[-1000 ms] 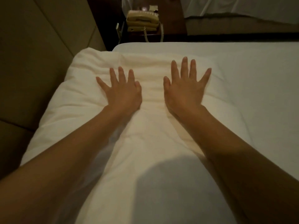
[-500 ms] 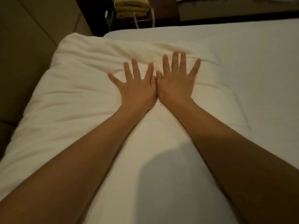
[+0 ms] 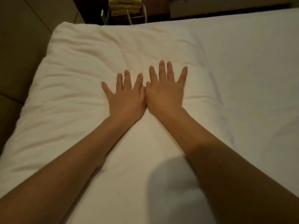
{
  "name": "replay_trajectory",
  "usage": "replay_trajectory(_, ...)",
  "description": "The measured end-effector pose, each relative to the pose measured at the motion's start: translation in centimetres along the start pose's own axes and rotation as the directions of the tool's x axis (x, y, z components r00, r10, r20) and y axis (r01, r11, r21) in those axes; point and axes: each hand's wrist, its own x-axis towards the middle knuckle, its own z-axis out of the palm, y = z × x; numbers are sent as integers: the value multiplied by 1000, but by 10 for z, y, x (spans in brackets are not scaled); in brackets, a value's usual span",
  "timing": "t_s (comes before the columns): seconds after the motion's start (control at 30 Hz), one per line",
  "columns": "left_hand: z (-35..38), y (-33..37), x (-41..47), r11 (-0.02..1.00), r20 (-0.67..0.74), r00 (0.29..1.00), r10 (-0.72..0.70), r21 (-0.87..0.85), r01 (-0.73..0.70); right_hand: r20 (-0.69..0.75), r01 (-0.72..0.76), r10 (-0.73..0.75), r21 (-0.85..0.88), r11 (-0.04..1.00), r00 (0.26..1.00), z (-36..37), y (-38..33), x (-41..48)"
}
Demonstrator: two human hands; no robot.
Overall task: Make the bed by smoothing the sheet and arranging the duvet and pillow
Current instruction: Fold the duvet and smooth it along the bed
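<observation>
A white pillow (image 3: 77,75) lies along the left side of the bed, against the padded headboard. My left hand (image 3: 126,96) presses flat on its middle with fingers spread. My right hand (image 3: 165,91) presses flat right beside it, the two thumbs touching. A smooth white sheet (image 3: 250,70) covers the mattress to the right of the pillow. No duvet is in view. A dark shadow falls on the pillow between my forearms.
A beige padded headboard (image 3: 17,46) runs along the left edge. At the top, a cream corded telephone (image 3: 124,5) sits on a dark bedside table (image 3: 155,10) just past the bed's far edge.
My hands were apart a second ago and have slid together at the pillow's middle. They also sit a little nearer to me on the pillow.
</observation>
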Motion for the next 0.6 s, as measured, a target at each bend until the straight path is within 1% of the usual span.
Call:
replay_trajectory(0.2, 4, 5, -55, 998, -3, 1000, -9, 62, 9, 35, 41, -42, 42, 998, 999, -1, 2, -50)
replay_trajectory(0.47, 11, 3, -111, 991, -18, 998, -56, 118, 58, 9, 108, -109, 80, 991, 994, 4, -2, -97)
replay_trajectory(0.6, 14, 4, -127, 992, -45, 996, -75, 103, 79, 6, 125, -126, 80, 989, 992, 5, -3, -113)
